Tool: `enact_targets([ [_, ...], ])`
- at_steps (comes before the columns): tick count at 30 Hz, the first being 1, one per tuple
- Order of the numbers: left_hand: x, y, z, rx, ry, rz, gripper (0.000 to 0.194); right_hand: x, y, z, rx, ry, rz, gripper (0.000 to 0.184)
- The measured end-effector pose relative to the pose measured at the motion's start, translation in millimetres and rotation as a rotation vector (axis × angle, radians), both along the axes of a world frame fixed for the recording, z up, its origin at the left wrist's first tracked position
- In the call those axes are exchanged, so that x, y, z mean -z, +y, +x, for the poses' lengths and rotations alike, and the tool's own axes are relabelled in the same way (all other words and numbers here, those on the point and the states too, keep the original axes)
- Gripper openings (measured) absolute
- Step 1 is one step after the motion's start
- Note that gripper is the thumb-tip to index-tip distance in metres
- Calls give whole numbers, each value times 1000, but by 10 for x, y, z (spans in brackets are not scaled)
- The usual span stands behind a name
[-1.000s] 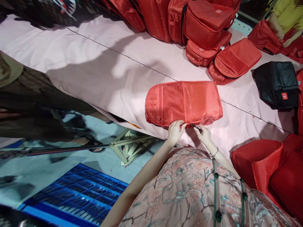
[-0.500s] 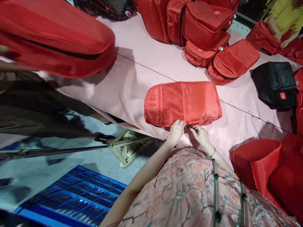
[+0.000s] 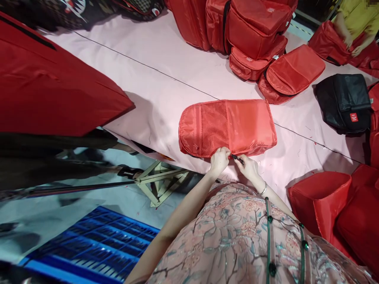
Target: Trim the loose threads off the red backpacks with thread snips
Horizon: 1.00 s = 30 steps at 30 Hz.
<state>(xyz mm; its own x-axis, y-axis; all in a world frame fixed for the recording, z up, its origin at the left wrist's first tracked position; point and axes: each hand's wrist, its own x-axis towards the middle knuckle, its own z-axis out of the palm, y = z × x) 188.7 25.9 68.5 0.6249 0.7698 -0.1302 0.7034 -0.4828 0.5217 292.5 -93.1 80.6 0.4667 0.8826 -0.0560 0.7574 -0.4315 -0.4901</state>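
Note:
An open red bag (image 3: 227,126) with a mesh inner panel lies flat on the pink table cover (image 3: 166,79) near its front edge. My left hand (image 3: 219,161) pinches the bag's near edge with closed fingers. Right beside it my right hand (image 3: 248,169) is closed on small dark snips (image 3: 237,159), their tip at the same edge. A bracelet sits on my right wrist.
Finished red bags (image 3: 254,35) are piled at the back, a black bag (image 3: 345,102) lies at the right, more red bags (image 3: 331,209) at lower right. A large red bag (image 3: 50,86) carried by a person fills the left. Another person in yellow (image 3: 358,23) works far right. A blue crate (image 3: 89,244) sits on the floor.
A big red bag carried by a person on the left has come into view and dropped lower. My right hand with the snips has edged left toward my left hand.

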Motion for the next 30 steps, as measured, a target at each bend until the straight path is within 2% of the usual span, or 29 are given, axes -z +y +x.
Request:
enact_targets([
  [6, -40, -51, 19, 13, -16, -2, 17, -3, 33, -25, 10, -12, -32, 31],
  [9, -41, -47, 8, -49, -65, -47, 18, 3, 34, -24, 15, 30, 3, 29],
  [12, 25, -55, -63, -122, -211, -133, 15, 46, -11, 0, 60, 153, 84, 28],
  [15, 170, -138, -167, -195, -427, -347, 9, 117, -87, 46, 103, 361, 191, 28],
  [17, 270, -226, -215, -274, -561, -581, 7, 164, -131, 82, 117, 478, 238, 28],
  [19, 334, -305, -231, -377, -665, -811, 15, 202, -154, 115, 121, 537, 247, 27],
  [22, 343, -352, -208, -490, -735, -1049, 31, 230, -139, 147, 122, 541, 197, 26],
  [24, 316, -335, -182, -498, -757, -1140, 37, 227, -105, 155, 118, 517, 155, 25],
  [26, 293, -301, -158, -479, -787, -1163, 38, 201, -62, 155, 107, 484, 119, 25],
  [30, 306, -259, -126, -449, -794, -1033, 30, 91, 26, 157, 97, 400, 24, 25],
])
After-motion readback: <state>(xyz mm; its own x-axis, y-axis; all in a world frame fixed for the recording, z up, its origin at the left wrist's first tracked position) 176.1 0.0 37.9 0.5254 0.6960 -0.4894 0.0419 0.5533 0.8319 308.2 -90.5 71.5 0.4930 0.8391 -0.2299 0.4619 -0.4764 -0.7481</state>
